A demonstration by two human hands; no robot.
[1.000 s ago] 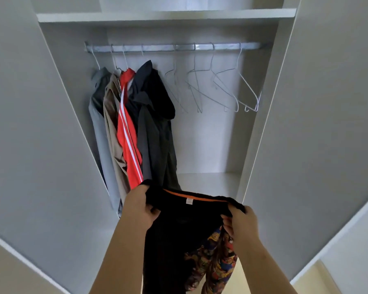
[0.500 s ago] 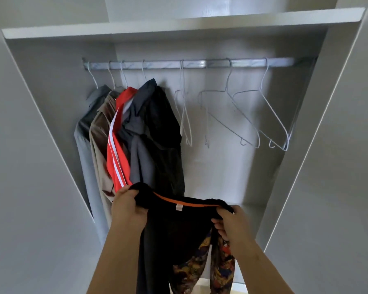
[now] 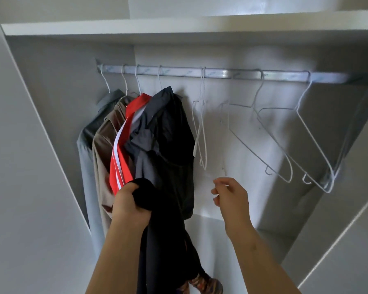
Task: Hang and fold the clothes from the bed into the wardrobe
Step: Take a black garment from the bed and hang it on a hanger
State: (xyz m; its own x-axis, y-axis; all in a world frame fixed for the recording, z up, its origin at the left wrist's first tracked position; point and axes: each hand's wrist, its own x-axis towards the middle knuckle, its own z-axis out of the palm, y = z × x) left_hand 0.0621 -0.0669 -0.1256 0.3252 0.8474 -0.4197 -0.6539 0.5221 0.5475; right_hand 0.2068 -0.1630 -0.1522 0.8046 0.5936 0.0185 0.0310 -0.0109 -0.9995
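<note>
My left hand (image 3: 129,205) grips a bunched black garment (image 3: 162,240) that hangs down in front of me, with a patterned piece showing at its bottom. My right hand (image 3: 229,195) is raised inside the wardrobe, empty, fingers loosely curled, just below an empty white wire hanger (image 3: 200,132). The metal rail (image 3: 221,73) runs across the wardrobe above both hands. Two more empty hangers (image 3: 285,136) hang to the right.
Several garments hang at the rail's left: grey (image 3: 87,141), brown (image 3: 103,149), red with white stripes (image 3: 120,158) and dark (image 3: 168,134). A white shelf (image 3: 179,26) sits above. Open wardrobe doors flank both sides.
My right hand let go of the black garment and rose toward the empty hanger. The garment now hangs bunched from my left hand alone. The view moved closer to the rail.
</note>
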